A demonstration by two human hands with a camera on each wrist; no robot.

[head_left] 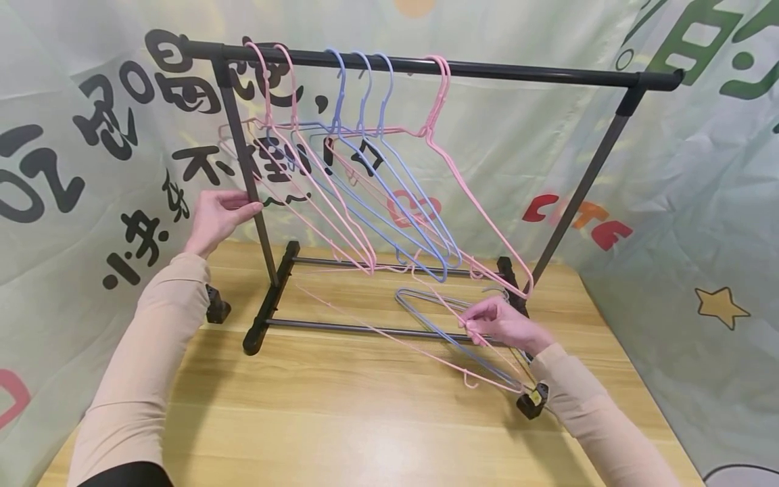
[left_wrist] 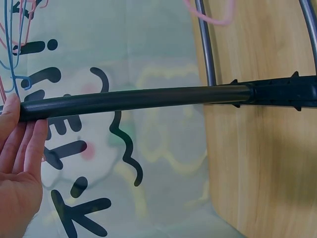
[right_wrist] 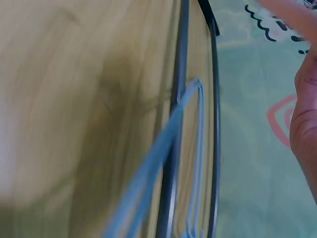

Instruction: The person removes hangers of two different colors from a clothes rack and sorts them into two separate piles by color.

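A black clothes rack [head_left: 548, 72] stands on a wooden table. My left hand [head_left: 213, 218] grips its left post [left_wrist: 124, 100], thumb on one side and fingers on the other. Low at the right, my right hand [head_left: 508, 326] pinches a pink hanger [head_left: 462, 370] by one arm, apart from the top bar. Pink hangers [head_left: 481, 196] hang at both ends of a row on that bar, with blue hangers [head_left: 389, 193] between them. In the right wrist view, my hand [right_wrist: 306, 116] shows only in part, and its fingertips are hidden.
Blue hangers [head_left: 420, 316] lie over the lower rails at the right of the rack's base. Black feet [head_left: 260, 331] and small black blocks [head_left: 217, 306] stand on the wooden table [head_left: 292, 419]. A printed curtain [head_left: 669, 203] surrounds the back and sides.
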